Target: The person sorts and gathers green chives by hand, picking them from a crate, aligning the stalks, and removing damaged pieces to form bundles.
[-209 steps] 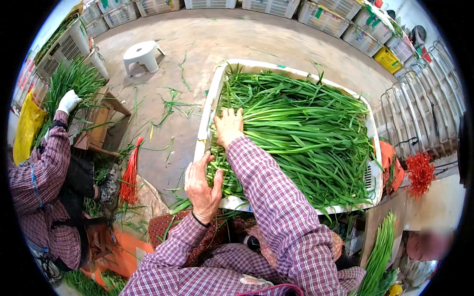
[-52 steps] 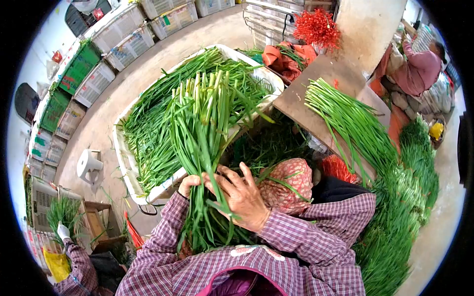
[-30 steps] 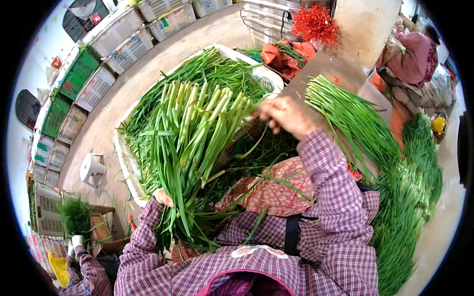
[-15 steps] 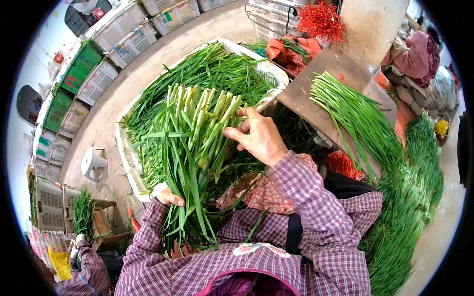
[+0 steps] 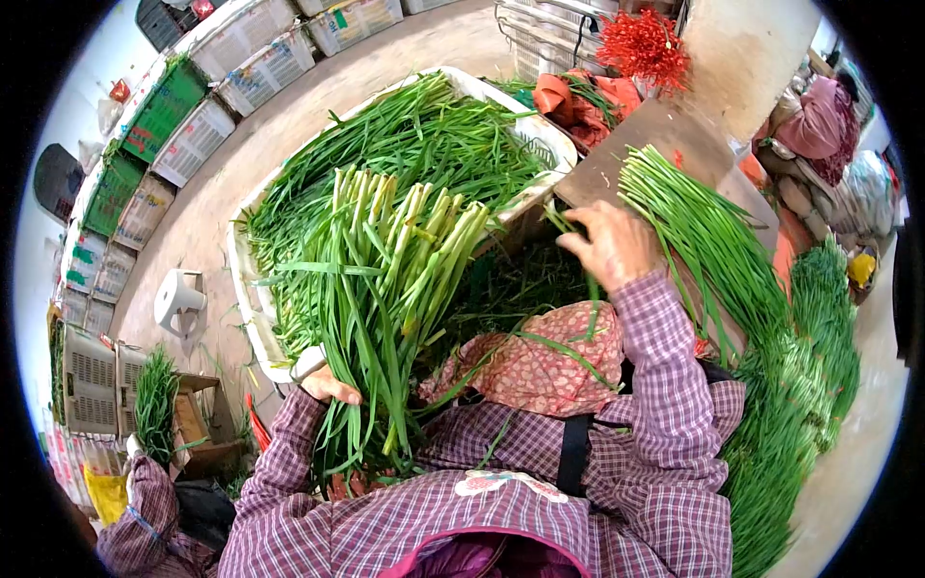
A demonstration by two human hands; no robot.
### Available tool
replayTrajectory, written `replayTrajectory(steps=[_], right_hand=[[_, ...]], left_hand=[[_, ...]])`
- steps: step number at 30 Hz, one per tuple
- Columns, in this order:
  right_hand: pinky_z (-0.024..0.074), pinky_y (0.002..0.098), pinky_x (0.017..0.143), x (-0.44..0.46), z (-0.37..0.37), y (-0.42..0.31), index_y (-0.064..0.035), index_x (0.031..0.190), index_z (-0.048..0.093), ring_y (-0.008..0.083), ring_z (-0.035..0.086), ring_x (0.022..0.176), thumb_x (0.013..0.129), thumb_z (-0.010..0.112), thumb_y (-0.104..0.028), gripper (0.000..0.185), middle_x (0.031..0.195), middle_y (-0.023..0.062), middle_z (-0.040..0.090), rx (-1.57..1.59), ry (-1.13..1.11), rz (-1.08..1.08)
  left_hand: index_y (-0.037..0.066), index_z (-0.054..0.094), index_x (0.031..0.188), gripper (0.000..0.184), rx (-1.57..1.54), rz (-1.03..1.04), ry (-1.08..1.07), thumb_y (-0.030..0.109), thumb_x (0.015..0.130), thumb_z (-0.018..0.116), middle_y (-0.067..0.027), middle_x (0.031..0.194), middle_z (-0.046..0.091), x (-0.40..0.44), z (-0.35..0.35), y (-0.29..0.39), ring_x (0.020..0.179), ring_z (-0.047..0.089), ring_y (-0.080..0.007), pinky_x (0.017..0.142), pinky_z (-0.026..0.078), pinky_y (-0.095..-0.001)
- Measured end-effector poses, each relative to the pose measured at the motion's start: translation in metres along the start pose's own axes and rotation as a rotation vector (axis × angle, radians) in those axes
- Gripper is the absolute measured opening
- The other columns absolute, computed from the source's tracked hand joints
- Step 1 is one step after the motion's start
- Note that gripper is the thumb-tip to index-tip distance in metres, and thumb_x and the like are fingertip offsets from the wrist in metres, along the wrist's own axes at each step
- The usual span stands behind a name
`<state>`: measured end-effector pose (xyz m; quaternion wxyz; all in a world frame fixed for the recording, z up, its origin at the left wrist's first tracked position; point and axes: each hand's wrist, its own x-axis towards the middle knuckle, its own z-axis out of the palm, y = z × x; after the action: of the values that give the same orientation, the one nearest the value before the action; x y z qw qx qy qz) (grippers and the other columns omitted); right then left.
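Note:
My left hand [image 5: 330, 385] is closed round the lower, leafy part of a thick bunch of green stalks [image 5: 385, 279], whose pale cut ends point up and away from me. To the right, my right hand [image 5: 612, 243] pinches a small green stalk [image 5: 559, 218] over the dark gap between crate and board. Behind the bunch stands a white crate [image 5: 252, 318] filled with long green leaves [image 5: 434, 135]. A neat bundle of stalks [image 5: 694, 217] lies on the brown board [image 5: 617, 159] at the right. Patterned red cloth [image 5: 549, 371] covers my lap.
Red ties [image 5: 644, 50] hang beyond the board. Large heaps of greens [image 5: 790, 424] cover the floor at the right. A white stool [image 5: 180, 302] stands left of the crate. One co-worker [image 5: 159, 515] sits at lower left, another [image 5: 824, 125] at upper right. Stacked crates [image 5: 198, 140] line the wall.
My right hand has moved from the bunch's right edge out to the right, taking a small stalk with it. My left hand stays round the bunch.

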<state>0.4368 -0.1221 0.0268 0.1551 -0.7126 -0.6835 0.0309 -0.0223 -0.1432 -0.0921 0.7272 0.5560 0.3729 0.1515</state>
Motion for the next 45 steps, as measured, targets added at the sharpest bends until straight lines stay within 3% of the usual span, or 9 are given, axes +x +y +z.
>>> replayTrajectory(steps=[2, 9, 12, 21, 24, 29, 35, 40, 45], right_hand=[[0.052, 0.0396, 0.08, -0.006, 0.007, -0.019, -0.0167, 0.109, 0.065, 0.0256, 0.062, 0.096, 0.075, 0.072, -0.025, 0.035, 0.113, 0.0031, 0.059, 0.241, 0.208, -0.234], [0.0548, 0.0289, 0.058, -0.01, 0.029, -0.088, -0.0136, 0.095, 0.065, 0.0158, 0.064, 0.078, 0.077, 0.071, -0.021, 0.02, 0.101, 0.0027, 0.06, 0.392, 0.312, -0.738], [0.0526, 0.0338, 0.052, -0.003, 0.038, -0.08, -0.0096, 0.087, 0.061, 0.0227, 0.063, 0.059, 0.085, 0.063, -0.019, 0.01, 0.074, 0.0069, 0.062, 0.496, 0.409, -0.52], [0.05, 0.0418, 0.061, 0.008, 0.032, 0.012, -0.0115, 0.095, 0.065, 0.0292, 0.064, 0.075, 0.079, 0.069, -0.026, 0.022, 0.081, 0.01, 0.062, -0.116, 0.25, 0.043], [0.0505, 0.0412, 0.063, -0.002, 0.015, -0.023, -0.011, 0.092, 0.066, 0.0263, 0.063, 0.077, 0.075, 0.072, -0.031, 0.027, 0.085, 0.0068, 0.061, 0.135, 0.424, -0.168], [0.0512, 0.0392, 0.067, -0.014, 0.03, -0.079, -0.0119, 0.089, 0.066, 0.0213, 0.062, 0.078, 0.073, 0.073, -0.031, 0.025, 0.086, 0.0043, 0.06, 0.4, 0.105, -0.26], [0.0506, 0.036, 0.056, 0.014, 0.049, -0.033, -0.012, 0.083, 0.063, 0.0199, 0.061, 0.071, 0.082, 0.063, -0.023, 0.011, 0.081, 0.0036, 0.058, 0.101, 0.489, -0.231], [0.0485, 0.0424, 0.062, 0.014, 0.031, 0.024, -0.0114, 0.104, 0.062, 0.0266, 0.062, 0.078, 0.075, 0.072, -0.038, 0.041, 0.087, 0.0093, 0.061, -0.224, 0.193, 0.029], [0.0541, 0.0358, 0.069, -0.007, 0.011, -0.056, -0.0068, 0.105, 0.066, 0.0233, 0.068, 0.079, 0.079, 0.068, -0.045, 0.047, 0.09, 0.0112, 0.07, 0.487, 0.115, -0.105]], left_hand=[[0.001, 0.045, 0.132, 0.091, -0.006, 0.096, 0.053, 0.016, 0.05, 0.083, -0.014, 0.124, 0.056, 0.004, 0.006, 0.0, 0.112, 0.054, -0.0272, 0.096, 0.044, -0.0403], [0.003, 0.043, 0.133, 0.095, 0.025, -0.023, -0.001, 0.018, 0.051, 0.089, -0.0104, 0.126, 0.053, 0.008, 0.012, 0.009, 0.116, 0.05, -0.0247, 0.099, 0.041, -0.0394], [0.004, 0.045, 0.131, 0.092, 0.082, -0.046, -0.021, 0.015, 0.051, 0.089, -0.0093, 0.124, 0.055, 0.007, 0.017, 0.019, 0.114, 0.05, -0.0233, 0.098, 0.041, -0.0389], [0.004, 0.049, 0.128, 0.082, 0.079, -0.115, -0.046, 0.012, 0.054, 0.085, -0.0094, 0.118, 0.058, 0.003, 0.023, 0.015, 0.105, 0.055, -0.0215, 0.084, 0.049, -0.0343], [0.004, 0.052, 0.126, 0.076, 0.19, -0.114, -0.021, 0.012, 0.056, 0.083, -0.0091, 0.113, 0.061, 0.001, 0.026, 0.019, 0.101, 0.057, -0.0207, 0.078, 0.051, -0.0322], [0.003, 0.056, 0.119, 0.069, 0.174, -0.076, -0.04, 0.012, 0.056, 0.083, -0.0064, 0.102, 0.064, 0.007, 0.042, 0.035, 0.089, 0.059, -0.018, 0.081, 0.049, -0.0329], [0.003, 0.058, 0.111, 0.061, 0.192, -0.19, -0.064, 0.01, 0.056, 0.084, -0.0063, 0.096, 0.064, 0.0, 0.04, 0.031, 0.087, 0.059, -0.0174, 0.079, 0.049, -0.0323], [0.004, 0.055, 0.117, 0.068, 0.144, -0.205, -0.026, 0.008, 0.056, 0.084, -0.0064, 0.099, 0.063, -0.001, 0.05, 0.037, 0.09, 0.059, -0.0175, 0.081, 0.048, -0.0325], [0.003, 0.039, 0.133, 0.089, 0.318, -0.191, 0.004, 0.014, 0.057, 0.086, -0.0095, 0.119, 0.056, 0.013, 0.057, 0.036, 0.11, 0.051, -0.0212, 0.098, 0.04, -0.0347]])
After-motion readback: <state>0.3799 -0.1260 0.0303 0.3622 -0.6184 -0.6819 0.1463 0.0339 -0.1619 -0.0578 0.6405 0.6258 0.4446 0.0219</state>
